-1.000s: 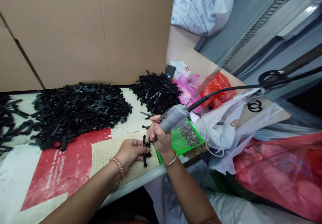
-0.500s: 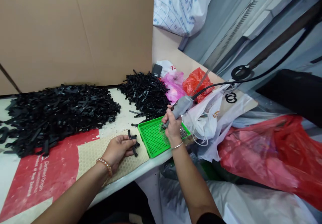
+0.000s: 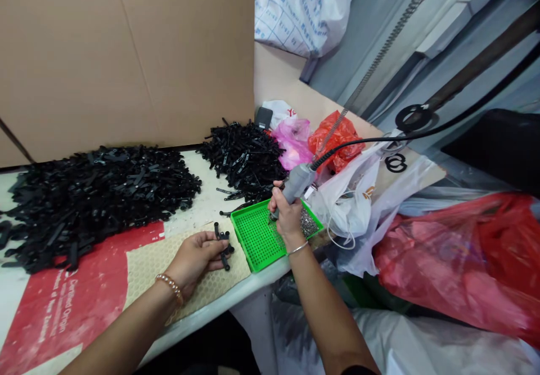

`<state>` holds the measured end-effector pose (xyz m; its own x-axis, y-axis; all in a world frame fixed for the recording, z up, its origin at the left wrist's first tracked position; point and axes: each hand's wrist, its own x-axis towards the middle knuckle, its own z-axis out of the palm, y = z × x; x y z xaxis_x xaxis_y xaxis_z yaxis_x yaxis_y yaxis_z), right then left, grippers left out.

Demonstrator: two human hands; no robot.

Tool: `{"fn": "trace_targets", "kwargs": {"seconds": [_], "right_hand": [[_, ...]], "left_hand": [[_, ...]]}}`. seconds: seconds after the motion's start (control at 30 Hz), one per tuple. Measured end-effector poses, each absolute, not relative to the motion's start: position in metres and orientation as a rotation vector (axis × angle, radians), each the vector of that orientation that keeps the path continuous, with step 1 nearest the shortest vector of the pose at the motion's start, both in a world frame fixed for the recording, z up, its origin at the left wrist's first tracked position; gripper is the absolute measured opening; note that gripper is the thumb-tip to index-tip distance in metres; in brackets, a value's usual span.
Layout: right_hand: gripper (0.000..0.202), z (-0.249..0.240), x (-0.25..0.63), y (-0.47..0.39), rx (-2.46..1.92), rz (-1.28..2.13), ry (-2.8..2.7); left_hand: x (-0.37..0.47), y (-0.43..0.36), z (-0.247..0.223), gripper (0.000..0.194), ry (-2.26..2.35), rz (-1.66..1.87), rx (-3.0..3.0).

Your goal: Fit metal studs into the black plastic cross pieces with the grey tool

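Note:
My left hand (image 3: 201, 256) is closed on small black plastic parts (image 3: 225, 240), held over a cream honeycomb-textured mat (image 3: 147, 268). My right hand (image 3: 287, 217) grips a grey electric screwdriver (image 3: 298, 180), its cable running up to the right. The driver's lower end points down over a green perforated tray (image 3: 253, 234); its very tip is too small to make out. Small silvery screws (image 3: 310, 223) lie in the tray's right part, partly behind my right hand.
A wide heap of black parts (image 3: 105, 189) spreads at the left, with a smaller heap of black strips (image 3: 242, 158) behind the tray. Plastic bags, pink (image 3: 293, 141), orange-red (image 3: 335, 139) and white (image 3: 346, 212), crowd the right. A cardboard sheet (image 3: 126, 54) stands along the back.
The screwdriver in my right hand has tilted a little more upright and shifted slightly left over the tray. My left hand keeps hold of the black parts. The view has shifted slightly.

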<state>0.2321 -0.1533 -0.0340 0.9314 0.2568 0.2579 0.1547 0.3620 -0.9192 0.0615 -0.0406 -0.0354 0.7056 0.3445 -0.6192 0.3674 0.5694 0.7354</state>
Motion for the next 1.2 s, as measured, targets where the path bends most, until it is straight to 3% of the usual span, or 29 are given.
{"fn": "trace_targets", "kwargs": {"seconds": [1.2], "right_hand": [[0.03, -0.0372, 0.2312, -0.1548, -1.258, 0.067, -0.448]], "left_hand": [[0.0588, -0.0408, -0.0324, 0.008, 0.808, -0.017, 0.999]]}}
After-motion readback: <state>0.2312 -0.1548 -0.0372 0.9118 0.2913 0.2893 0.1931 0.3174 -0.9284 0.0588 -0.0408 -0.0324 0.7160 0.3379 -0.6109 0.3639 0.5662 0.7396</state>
